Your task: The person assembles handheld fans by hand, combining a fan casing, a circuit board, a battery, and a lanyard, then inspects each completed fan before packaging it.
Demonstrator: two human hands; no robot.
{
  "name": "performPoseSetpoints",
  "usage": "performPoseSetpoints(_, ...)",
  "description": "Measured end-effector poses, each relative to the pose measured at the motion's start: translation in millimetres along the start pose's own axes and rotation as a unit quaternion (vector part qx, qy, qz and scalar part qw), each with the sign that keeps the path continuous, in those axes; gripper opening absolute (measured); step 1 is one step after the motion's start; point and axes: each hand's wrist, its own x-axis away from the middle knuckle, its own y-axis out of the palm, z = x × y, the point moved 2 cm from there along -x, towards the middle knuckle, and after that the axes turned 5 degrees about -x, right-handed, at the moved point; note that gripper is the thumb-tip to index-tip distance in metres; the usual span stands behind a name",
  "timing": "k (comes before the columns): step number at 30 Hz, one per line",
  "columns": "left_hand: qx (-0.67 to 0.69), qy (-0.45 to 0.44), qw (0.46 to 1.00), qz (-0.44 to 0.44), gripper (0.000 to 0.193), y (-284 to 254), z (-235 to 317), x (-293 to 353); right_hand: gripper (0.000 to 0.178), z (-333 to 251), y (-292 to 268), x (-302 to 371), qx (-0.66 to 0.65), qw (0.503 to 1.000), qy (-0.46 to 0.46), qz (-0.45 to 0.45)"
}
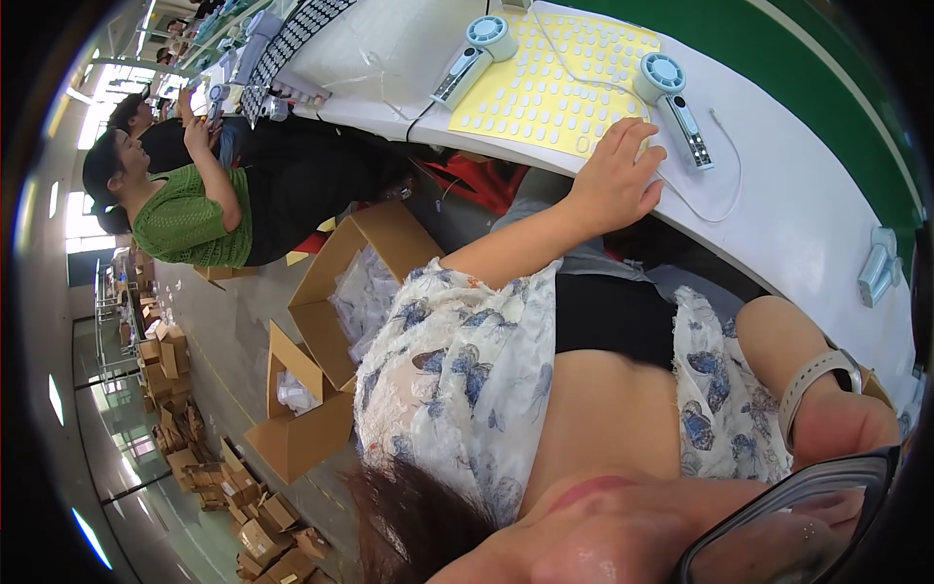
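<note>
My left hand (pixel 615 177) rests over the near edge of a yellow sheet (pixel 467 119) covered with rows of small white oval stickers. Its fingers are bent and apart, and I make out nothing held in them. Just right of it lies a light blue handheld fan (pixel 686 128), with a white cable (pixel 725 209) looping beside it. A second light blue handheld fan (pixel 462 78) lies across the sheet's left edge. My right hand (pixel 844 428), below a pale watch strap, is raised at the lower right, away from the table; its fingers are hidden behind dark-framed glasses.
On the white table (pixel 778 175), another light blue device (pixel 879 268) stands at the right. Clear plastic film (pixel 389 54) lies at the left. Open cartons (pixel 375 238) with plastic bags stand on the floor. A co-worker in green (pixel 185 214) sits farther left; stacked boxes line the floor.
</note>
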Motion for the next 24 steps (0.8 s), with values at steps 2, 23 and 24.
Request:
performPoseSetpoints(2,0.009,-0.001,1.000,0.003,0.034,-1.6,2.8,-1.6,0.007,-21.8,-23.1,7.7,0.040,0.999,0.019,-0.030)
performPoseSetpoints(23,-0.181,-0.036,0.983,-0.011,0.047,70.9,-193.2,-219.9,0.036,73.9,-144.8,157.9,0.627,0.506,0.581,-0.119)
performPoseSetpoints(24,-0.204,-0.061,0.976,-0.037,0.047,78.0,-207.1,-228.7,0.035,74.5,-141.7,159.6,0.624,0.510,0.582,-0.107)
